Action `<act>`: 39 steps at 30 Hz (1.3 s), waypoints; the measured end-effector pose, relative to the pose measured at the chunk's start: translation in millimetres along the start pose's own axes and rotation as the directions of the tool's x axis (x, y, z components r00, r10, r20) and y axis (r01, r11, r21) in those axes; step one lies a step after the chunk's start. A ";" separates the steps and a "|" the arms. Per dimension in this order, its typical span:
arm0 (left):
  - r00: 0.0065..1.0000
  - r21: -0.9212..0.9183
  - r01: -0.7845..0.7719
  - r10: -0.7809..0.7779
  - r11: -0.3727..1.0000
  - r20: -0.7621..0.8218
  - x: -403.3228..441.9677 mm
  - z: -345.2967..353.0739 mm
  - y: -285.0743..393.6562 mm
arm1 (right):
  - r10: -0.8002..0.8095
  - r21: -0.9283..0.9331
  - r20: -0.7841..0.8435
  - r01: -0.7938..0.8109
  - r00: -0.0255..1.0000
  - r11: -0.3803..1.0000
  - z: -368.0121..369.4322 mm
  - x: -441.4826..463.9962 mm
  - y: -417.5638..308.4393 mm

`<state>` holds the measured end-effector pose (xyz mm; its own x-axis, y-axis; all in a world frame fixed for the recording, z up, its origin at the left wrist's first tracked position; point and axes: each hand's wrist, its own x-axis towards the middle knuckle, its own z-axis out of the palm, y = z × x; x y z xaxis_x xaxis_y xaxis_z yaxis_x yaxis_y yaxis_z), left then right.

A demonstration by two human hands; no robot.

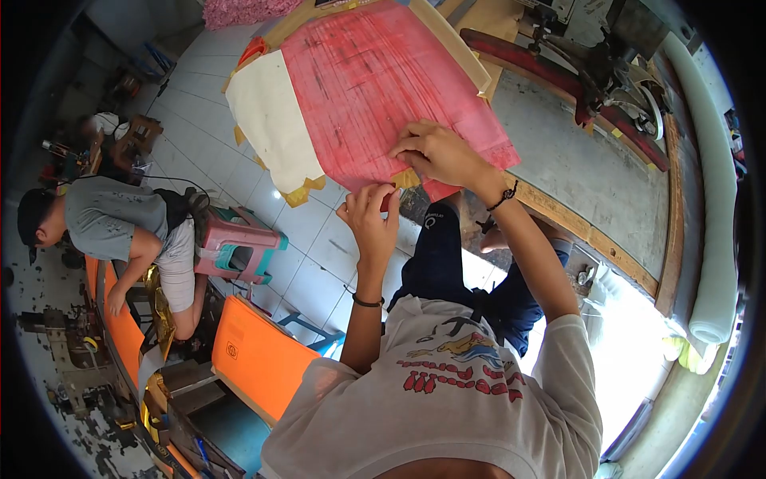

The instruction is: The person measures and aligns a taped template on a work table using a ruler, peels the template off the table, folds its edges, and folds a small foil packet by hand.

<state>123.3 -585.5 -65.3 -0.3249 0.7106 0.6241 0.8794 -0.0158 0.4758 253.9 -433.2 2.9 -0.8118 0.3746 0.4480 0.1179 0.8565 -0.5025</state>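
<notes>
A large red sheet (363, 88) with dark streaks lies in front of me, a cream panel (275, 120) along its left side. Yellowish ragged bits (299, 192) stick out at the panel's lower edge. My left hand (372, 214) is at the sheet's near edge, fingers bent, with a small dark red thing (388, 203) between thumb and fingers; what it is I cannot make out. Resting on the sheet near its lower right corner is my right hand (439, 153), fingers curled down. What lies under those fingertips is hidden.
A co-worker (120, 231) sits at the left beside a pink and green stool (239, 246). An orange board (259, 351) stands at lower left. At the right are a wood-edged table (594, 237), a machine (610, 76) and a pale roll (712, 263).
</notes>
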 end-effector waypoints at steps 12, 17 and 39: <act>0.991 0.076 -0.129 0.131 0.989 -0.017 -2.4 -8.6 3.1 | -0.012 -0.050 0.005 0.013 1.000 0.999 -0.6 0.1 -0.7; 0.983 0.105 -0.181 0.182 0.978 0.002 -3.0 -12.4 0.3 | -0.014 -0.042 0.007 0.014 1.000 0.999 0.1 -0.1 0.1; 0.975 0.120 -0.180 0.193 0.976 -0.107 13.2 -7.6 8.3 | -0.024 -0.041 -0.002 0.024 1.000 0.999 1.7 -0.1 1.3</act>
<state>123.7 -581.6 -48.4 -0.1843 0.6144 0.7671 0.9589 -0.0588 0.2775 253.2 -432.7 0.9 -0.8132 0.3549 0.4613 0.1221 0.8790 -0.4609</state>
